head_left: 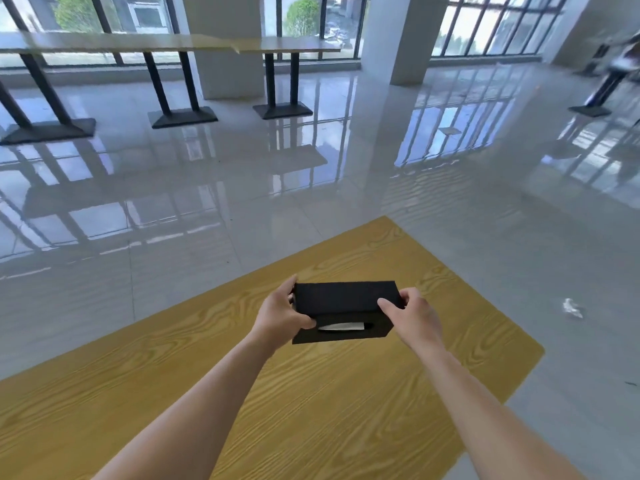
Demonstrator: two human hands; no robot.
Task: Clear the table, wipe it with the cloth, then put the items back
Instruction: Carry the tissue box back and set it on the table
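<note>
**Two hands hold a black tissue box over a yellow wooden tabletop**

A wide, glossy grey tiled floor [311,168] fills most of the view and mirrors the tall dark-framed windows [485,26] along the far wall. In the foreground, a yellow wood-grain tabletop [311,403] runs from the lower left to a rounded corner on the right. Far back on the left stands a row of long tables [138,41] with the same yellow tops and black pedestal legs. Two white pillars [408,36] rise between the windows.

Near the far edge of the tabletop is a black rectangular tissue box [343,299], with both bare forearms reaching out to it. The slot face is turned toward the viewer. It is unclear whether the box rests on the tabletop or is held just above it.

The left hand [280,317] grips the box's left end, thumb lying beside the slot. The right hand [415,318] grips the right end, fingers curled over the top edge.

A white tissue [341,327] shows in the slot. A small crumpled white scrap [573,308] lies on the floor, off to the right of the tabletop.
</note>
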